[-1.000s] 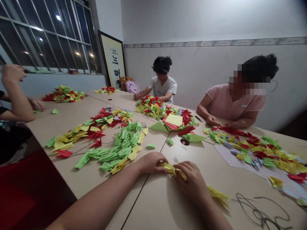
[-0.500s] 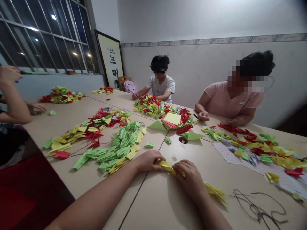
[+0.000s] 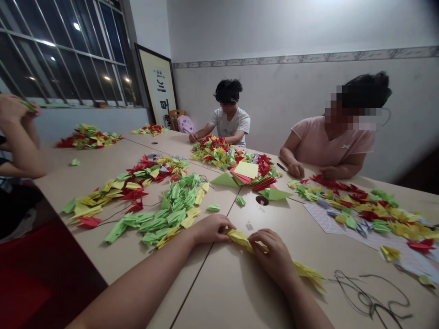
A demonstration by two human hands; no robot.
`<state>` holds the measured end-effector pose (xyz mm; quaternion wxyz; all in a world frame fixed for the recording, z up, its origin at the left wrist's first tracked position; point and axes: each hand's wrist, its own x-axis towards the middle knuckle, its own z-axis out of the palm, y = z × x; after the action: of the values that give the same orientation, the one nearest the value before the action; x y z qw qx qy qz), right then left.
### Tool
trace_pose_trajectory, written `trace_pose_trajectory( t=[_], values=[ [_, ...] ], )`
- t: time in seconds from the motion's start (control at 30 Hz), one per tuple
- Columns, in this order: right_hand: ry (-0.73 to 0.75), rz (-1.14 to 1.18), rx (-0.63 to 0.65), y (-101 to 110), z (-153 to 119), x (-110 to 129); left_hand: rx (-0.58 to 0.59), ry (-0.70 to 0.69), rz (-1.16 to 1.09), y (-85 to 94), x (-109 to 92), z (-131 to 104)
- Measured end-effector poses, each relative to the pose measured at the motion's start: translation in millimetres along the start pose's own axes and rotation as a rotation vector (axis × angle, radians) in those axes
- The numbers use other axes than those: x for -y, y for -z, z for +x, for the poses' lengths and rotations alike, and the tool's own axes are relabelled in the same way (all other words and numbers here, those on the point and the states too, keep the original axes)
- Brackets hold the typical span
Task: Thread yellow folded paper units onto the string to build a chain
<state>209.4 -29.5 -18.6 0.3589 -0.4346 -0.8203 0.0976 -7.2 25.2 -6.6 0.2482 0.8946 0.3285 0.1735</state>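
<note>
A row of folded yellow paper pieces (image 3: 241,239) lies low over the table in front of me, apparently strung together. My left hand (image 3: 213,229) pinches its left end between thumb and fingers. Further right, my right hand (image 3: 274,253) has its fingers curled over the same row and hides part of it. Past that hand the row's tail of yellow paper (image 3: 308,274) shows, and a loose dark cord (image 3: 368,297) trails from it in loops. Close to my left forearm lie many folded green paper pieces (image 3: 181,196) edged by yellow ones.
A stack of coloured paper squares (image 3: 246,170) lies mid-table by a round hole (image 3: 262,200). Mixed piles of folded paper (image 3: 214,151) sit beyond it, and strung ones (image 3: 370,205) at right. Two people sit opposite; another person's arm (image 3: 20,146) is at left.
My hands stay almost in place on the yellow row. The person at left has raised a hand from the table with something green. The person at right has turned a hand down.
</note>
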Motion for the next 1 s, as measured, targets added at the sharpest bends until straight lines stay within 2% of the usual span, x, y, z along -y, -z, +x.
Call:
trace_pose_trajectory(
  t=[0.5,0.77,1.0],
  values=[
    [0.023,-0.010,0.006,-2.3,0.9,2.0,-0.027,0.042,-0.012,-1.7,-0.9,-0.4],
    [0.063,-0.063,-0.002,-2.4,1.5,4.1,0.041,-0.009,0.022,4.7,-4.0,-2.6],
    [0.056,-0.075,0.015,-1.3,2.3,6.6,0.040,-0.048,0.069,-0.5,-8.6,-2.6]
  ],
)
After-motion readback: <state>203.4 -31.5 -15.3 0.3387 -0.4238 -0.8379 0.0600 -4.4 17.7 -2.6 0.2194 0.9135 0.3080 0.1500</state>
